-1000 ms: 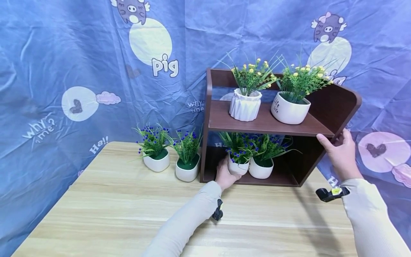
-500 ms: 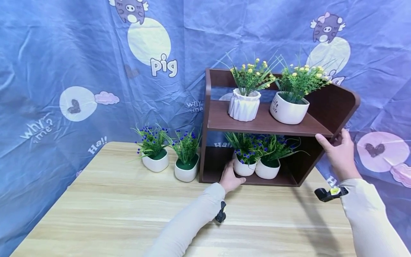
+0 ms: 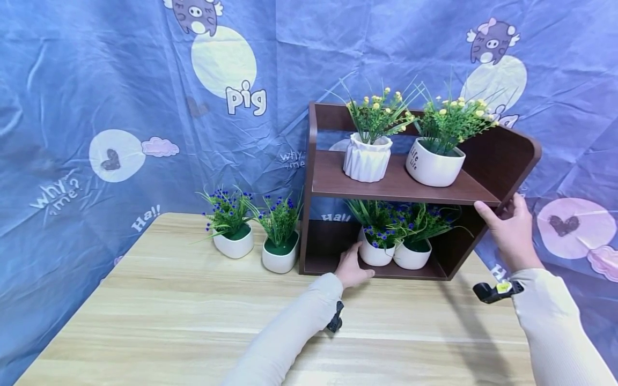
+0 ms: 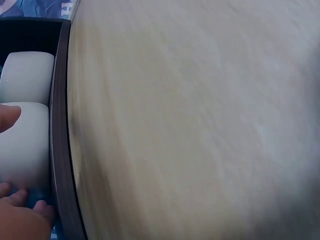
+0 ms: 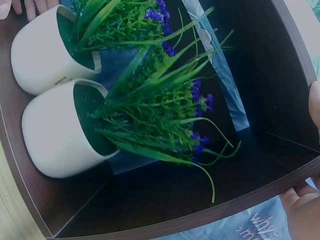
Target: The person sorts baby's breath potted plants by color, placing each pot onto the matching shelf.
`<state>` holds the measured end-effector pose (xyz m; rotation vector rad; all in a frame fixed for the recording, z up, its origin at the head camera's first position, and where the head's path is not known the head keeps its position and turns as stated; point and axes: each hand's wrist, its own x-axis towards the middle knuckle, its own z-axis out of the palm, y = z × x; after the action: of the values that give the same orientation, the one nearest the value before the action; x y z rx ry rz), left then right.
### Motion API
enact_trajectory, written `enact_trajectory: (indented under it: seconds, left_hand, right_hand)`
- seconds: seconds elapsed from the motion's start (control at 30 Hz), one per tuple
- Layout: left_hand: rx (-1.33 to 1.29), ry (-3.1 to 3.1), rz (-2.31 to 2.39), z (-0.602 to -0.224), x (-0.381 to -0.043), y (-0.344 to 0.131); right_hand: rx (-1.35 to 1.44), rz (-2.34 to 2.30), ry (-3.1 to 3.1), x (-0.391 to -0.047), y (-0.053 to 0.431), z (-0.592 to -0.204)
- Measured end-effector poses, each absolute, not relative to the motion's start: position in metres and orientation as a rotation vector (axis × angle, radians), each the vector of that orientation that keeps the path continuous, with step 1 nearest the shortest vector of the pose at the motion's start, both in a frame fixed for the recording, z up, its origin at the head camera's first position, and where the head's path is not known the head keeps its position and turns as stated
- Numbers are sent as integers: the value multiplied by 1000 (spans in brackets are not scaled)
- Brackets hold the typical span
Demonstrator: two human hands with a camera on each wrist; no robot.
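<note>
My left hand [image 3: 352, 268] is at the lower level of a dark brown two-tier shelf [image 3: 407, 187]. Its fingers lie against the left side of a white flowerpot [image 3: 377, 254] with purple flowers, and the thumb is in front of the pot, as the left wrist view shows. Right beside that pot stands a similar flowerpot [image 3: 412, 256]; in the right wrist view the pair touch or nearly touch. My right hand [image 3: 514, 236] grips the shelf's right side, thumb at the front by the upper board, with the other fingers partly hidden round the outside.
On the upper board stand a ribbed white pot [image 3: 368, 158] and a rounder white pot [image 3: 434, 163], both with yellow flowers. Left of the shelf, two purple-flowered pots, a farther one [image 3: 235, 244] and a nearer one [image 3: 281, 256], sit on the wooden table [image 3: 193, 305]. A blue printed cloth [image 3: 120, 69] hangs behind.
My left hand has moved right along the lower board, and both purple-flowered pots there have slid right towards the shelf's right wall. The right hand has kept its grip on the shelf.
</note>
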<state>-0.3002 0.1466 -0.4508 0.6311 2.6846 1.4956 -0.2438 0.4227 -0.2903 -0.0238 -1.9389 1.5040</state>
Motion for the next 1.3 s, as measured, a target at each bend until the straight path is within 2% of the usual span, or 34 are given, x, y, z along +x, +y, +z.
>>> enact_trajectory:
  seconds: [0.37,1.3]
  left_hand:
    - [773,2841,1276,-447,-295,160]
    - [710,2632,1289,-446,-294,173]
  right_hand:
    - [-36,1478,-1950,-246,422,-290]
    - [-60,1428,-1977,-243,421,-290]
